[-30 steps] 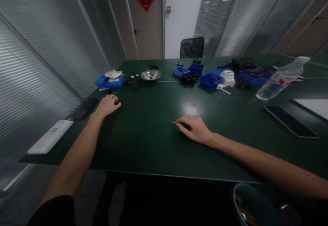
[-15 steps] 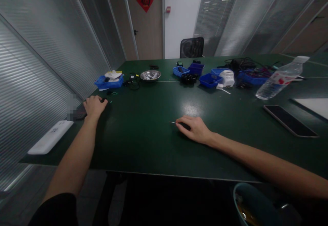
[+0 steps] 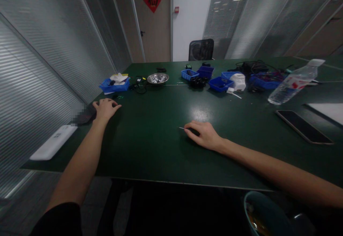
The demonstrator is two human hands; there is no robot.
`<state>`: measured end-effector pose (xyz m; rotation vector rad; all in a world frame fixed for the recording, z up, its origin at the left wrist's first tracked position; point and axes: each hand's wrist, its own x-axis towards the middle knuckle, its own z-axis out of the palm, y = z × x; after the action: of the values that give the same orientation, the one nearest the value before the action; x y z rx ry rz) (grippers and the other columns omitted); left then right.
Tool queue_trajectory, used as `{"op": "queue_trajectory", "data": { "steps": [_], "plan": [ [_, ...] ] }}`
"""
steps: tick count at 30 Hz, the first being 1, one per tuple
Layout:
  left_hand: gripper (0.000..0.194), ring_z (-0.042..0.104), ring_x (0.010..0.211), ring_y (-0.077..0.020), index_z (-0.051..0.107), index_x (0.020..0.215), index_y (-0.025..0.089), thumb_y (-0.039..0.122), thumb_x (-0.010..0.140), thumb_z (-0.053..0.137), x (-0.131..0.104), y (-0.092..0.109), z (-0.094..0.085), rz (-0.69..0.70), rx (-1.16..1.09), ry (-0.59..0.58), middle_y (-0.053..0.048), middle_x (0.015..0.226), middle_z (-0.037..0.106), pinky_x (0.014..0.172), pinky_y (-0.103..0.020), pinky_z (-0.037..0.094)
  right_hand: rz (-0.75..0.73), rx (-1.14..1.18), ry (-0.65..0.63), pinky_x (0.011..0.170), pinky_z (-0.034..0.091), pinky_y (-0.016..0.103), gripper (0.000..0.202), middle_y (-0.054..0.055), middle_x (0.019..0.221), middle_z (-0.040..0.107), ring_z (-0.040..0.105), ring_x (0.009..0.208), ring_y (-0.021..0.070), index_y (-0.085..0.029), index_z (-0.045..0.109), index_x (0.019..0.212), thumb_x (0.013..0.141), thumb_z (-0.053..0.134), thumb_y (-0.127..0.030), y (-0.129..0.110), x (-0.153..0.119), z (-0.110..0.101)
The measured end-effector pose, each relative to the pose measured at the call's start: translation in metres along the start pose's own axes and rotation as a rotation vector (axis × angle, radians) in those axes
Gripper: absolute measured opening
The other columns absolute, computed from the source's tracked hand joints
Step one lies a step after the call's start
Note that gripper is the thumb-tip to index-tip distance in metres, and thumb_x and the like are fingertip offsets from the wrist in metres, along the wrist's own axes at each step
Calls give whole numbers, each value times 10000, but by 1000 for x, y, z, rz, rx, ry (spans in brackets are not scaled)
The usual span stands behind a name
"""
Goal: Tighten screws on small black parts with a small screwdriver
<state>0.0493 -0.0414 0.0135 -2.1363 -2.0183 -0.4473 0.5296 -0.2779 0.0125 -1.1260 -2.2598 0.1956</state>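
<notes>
My left hand point(image 3: 105, 109) reaches over the far left of the green table point(image 3: 150, 150). Its fingers are loosely bent and the thumb stands apart from them. Something dark shows in the gap below the index finger; whether it is a part or shadow is unclear. Small green bits point(image 3: 120, 97) lie just beyond this hand. At the table's middle, my right hand point(image 3: 205, 135) rests on its side, closed around a thin tool. The tool's slim silver shaft point(image 3: 181, 127) points left from the fingertips, while its other end is hidden in the hand.
A blue tray point(image 3: 118, 86), cables point(image 3: 139, 88) and a metal bowl point(image 3: 158, 83) stand farther back. More blue trays point(image 3: 221, 89) are right of centre. A plastic bottle point(image 3: 293, 82) and phone point(image 3: 304, 126) lie right. A white case point(image 3: 53, 143) lies left; a bin point(image 3: 249, 214) is below.
My left hand has shifted right and slightly up, covering green bits that showed beside it before. A dark item left of it is more exposed. My right hand has kept its place.
</notes>
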Motion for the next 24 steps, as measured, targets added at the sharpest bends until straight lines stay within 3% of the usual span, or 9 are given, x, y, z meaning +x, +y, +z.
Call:
{"op": "queue_trajectory", "data": {
  "steps": [4,8,13,18,24],
  "plan": [
    [243,502,1248,-434,764,911,188,357,948,593,1,1,3,6,-1,-37,-184,1245,674,1061,-634,292,4,1,-11,706,525,298,272,66,1002,753,685,769,161,-188,716,1153,1088,517,-362,-1,0,0],
    [285,540,1229,-440,734,1014,156,328,991,508,-1,0,4,-31,-35,47,-218,1201,679,1076,-629,302,5,9,-16,704,528,296,275,64,1002,750,684,768,158,-184,718,1157,1089,518,-361,-1,0,-2],
    [362,645,1077,-294,632,1252,141,316,1037,400,0,-8,2,-153,-233,204,-157,1151,705,1023,-412,441,-6,6,-16,698,525,292,270,60,988,748,676,756,154,-184,717,1151,1088,520,-357,-1,0,-2],
    [346,684,994,-242,685,1201,138,364,1005,511,10,-25,13,-220,-393,251,-126,1095,731,952,-333,505,-8,2,-11,704,521,295,263,62,1007,751,685,772,157,-182,718,1149,1086,523,-348,0,-1,-1],
    [295,695,926,-247,734,1165,140,280,933,619,19,-38,24,-307,-405,175,-120,1026,745,877,-337,538,-8,-12,-4,695,507,297,271,62,991,750,683,773,162,-187,718,1143,1088,520,-363,2,-2,1]
  ]
}}
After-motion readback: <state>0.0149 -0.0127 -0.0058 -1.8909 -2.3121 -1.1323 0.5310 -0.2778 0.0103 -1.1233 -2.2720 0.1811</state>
